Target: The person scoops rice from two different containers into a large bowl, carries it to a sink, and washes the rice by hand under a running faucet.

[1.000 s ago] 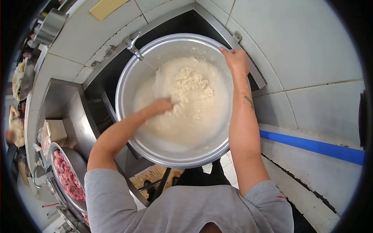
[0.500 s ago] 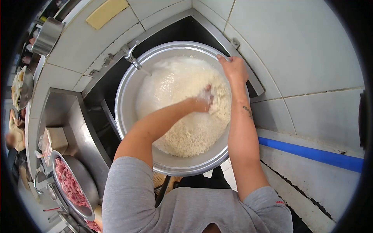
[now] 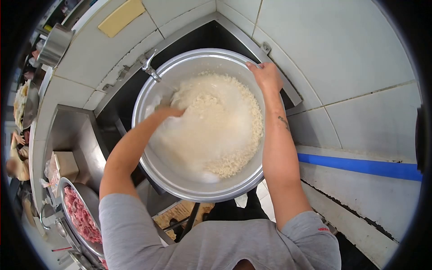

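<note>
A large metal basin (image 3: 200, 194) holds white rice (image 3: 231, 164) under cloudy, whitish water. My right hand (image 3: 266, 77) grips the basin's far right rim, thumb over the edge. On the left side of the basin, my left hand (image 3: 173, 110) is down in the rice and water, with its fingers mostly hidden and blurred. Just above the far left rim is a chrome faucet (image 3: 150, 69), its spout pointing into the basin.
The basin rests over a dark sink with a steel edge (image 3: 288, 85), against tiled walls. To the left are a bowl of raw meat (image 3: 81, 216) and a white block-shaped container (image 3: 65, 166). A blue pipe (image 3: 360, 165) runs along the right. Another person (image 3: 18, 164) is at far left.
My left hand has swept from the right side of the rice to the left, and the rice and water have shifted. My right hand still holds the rim.
</note>
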`<state>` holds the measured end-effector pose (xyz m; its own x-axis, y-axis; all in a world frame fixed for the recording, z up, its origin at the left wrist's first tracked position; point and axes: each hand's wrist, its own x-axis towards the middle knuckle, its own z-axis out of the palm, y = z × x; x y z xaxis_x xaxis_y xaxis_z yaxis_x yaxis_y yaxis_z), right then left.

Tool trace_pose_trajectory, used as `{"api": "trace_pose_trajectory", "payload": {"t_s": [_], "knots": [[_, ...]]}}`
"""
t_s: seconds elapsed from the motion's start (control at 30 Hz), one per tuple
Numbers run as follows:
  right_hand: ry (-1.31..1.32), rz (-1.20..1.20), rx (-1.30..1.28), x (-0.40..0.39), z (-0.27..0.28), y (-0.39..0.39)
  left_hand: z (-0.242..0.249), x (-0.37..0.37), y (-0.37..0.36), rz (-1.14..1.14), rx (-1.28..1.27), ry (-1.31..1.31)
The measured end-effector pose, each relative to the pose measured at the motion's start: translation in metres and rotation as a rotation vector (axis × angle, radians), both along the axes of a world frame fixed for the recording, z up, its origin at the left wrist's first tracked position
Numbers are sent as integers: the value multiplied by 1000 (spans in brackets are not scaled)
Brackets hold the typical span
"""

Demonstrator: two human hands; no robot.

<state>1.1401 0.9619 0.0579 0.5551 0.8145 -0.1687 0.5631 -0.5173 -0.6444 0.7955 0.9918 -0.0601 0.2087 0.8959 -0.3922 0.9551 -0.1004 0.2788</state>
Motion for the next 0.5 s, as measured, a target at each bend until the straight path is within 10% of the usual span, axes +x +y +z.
{"api": "trace_pose_trajectory", "payload": {"t_s": [0.37,0.47,0.5], "knots": [[18,-22,-13,-3,5,-1,10,80,-177,825,-1027,-946],[10,-28,-26,-3,8,-3,-3,145,-186,489,-769,-756],[9,-29,-31,-3,8,-3,14,166,-165,-5,-704,-435]]}}
